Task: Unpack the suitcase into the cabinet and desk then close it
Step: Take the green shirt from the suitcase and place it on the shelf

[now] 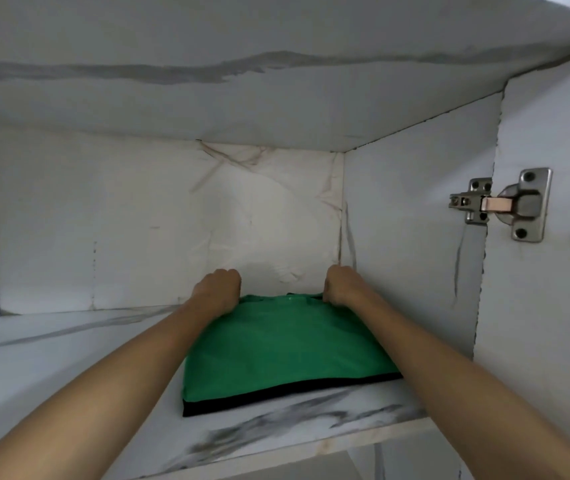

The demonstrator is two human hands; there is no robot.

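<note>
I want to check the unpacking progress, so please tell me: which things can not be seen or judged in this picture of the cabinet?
Head view only:
- Fingers of the left hand and right hand: curled away behind the knuckles at the far edge of the green folded cloth.
- Underside of the cloth: only a black edge shows.
- Suitcase and desk: outside the frame.
- Cabinet door: cut off at the right edge; only its hinge shows.
- Space under the shelf: cut off at the bottom.

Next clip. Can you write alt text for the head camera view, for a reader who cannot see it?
Two bare hands, the left hand and right hand, grip the far edge of a folded green garment lying on a white marble-patterned cabinet shelf. The garment sits toward the right side wall; a metal door hinge shows at right.
</note>
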